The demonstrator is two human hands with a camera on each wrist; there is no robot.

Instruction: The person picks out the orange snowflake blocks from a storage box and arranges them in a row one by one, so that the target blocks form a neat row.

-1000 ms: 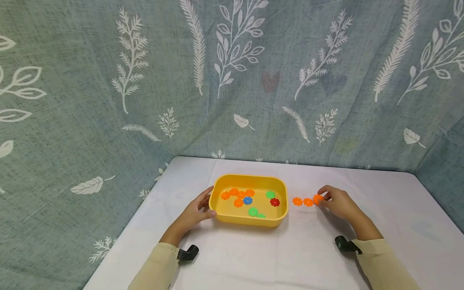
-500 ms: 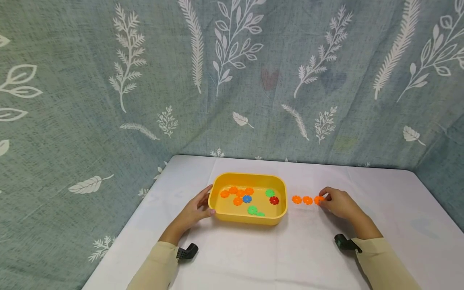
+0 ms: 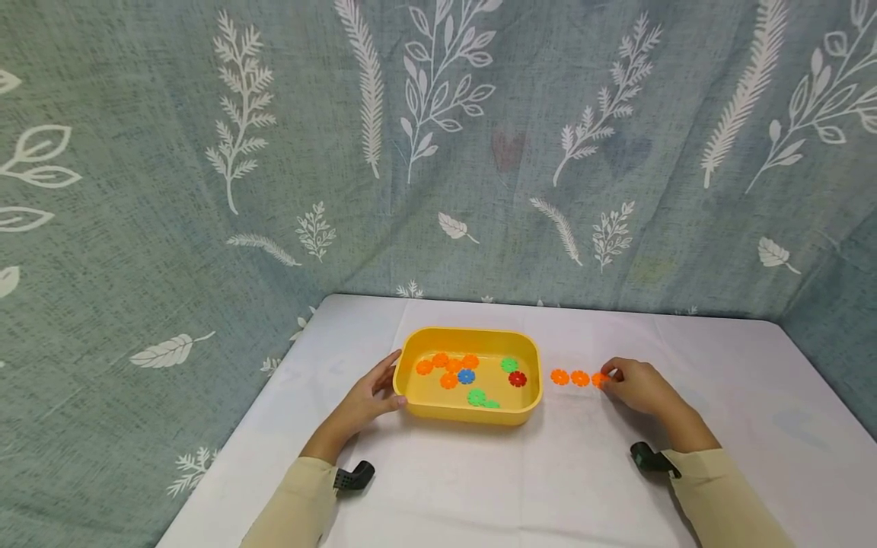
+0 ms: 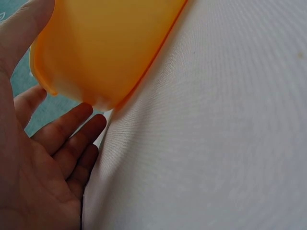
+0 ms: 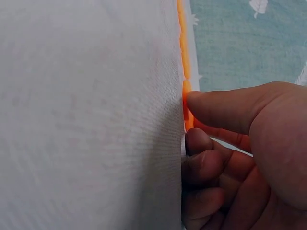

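My left hand (image 3: 366, 399) holds the left end of a yellow plastic tub (image 3: 466, 415), thumb toward the front wall and fingers around the end. In the left wrist view, the fingertips touch the lower end of the tub (image 4: 115, 52). Inside lie several flower-shaped plastic discs: orange (image 3: 448, 380), green (image 3: 476, 396), one blue (image 3: 467, 376) and one red (image 3: 517, 379). Right of the tub, two orange discs (image 3: 579, 378) lie in a row. At the row's right end, my right hand (image 3: 637, 388) pinches a third orange disc (image 5: 186, 99), thumb on it, low at the cloth.
A white cloth (image 3: 479, 487) covers the table. Behind and to the left hangs a grey-green curtain (image 3: 384, 228) with white leaf prints. A black wrist camera (image 3: 355, 476) sits at the left sleeve and another camera (image 3: 651, 460) at the right.
The right hand has lowered the third orange disc, which was tilted a second ago, into line with the other two. The left hand stays at the tub.
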